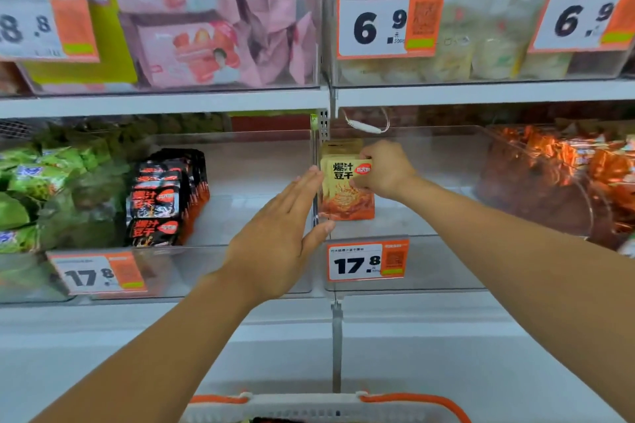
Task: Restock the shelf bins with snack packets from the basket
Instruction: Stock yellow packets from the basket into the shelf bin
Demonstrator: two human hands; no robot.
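Note:
My right hand (385, 170) grips a small stack of yellow-and-orange snack packets (345, 192) from the right side, inside the clear shelf bin (429, 261) on the lower shelf. The packets stand upright against the bin's left wall. My left hand (278, 233) is flat, fingers straight, pressed near the outside of that wall, its thumb at the bin's front corner. The basket (326, 407) with orange handles shows at the bottom edge; its contents are mostly hidden.
A neighbouring clear bin (223, 268) to the left holds black snack packets (165, 196). Green packets (41, 196) fill the far left bin and orange foil packets (577, 168) the far right. Price tags (367, 261) hang on the bin fronts. An upper shelf (165, 103) carries pink and pale packets.

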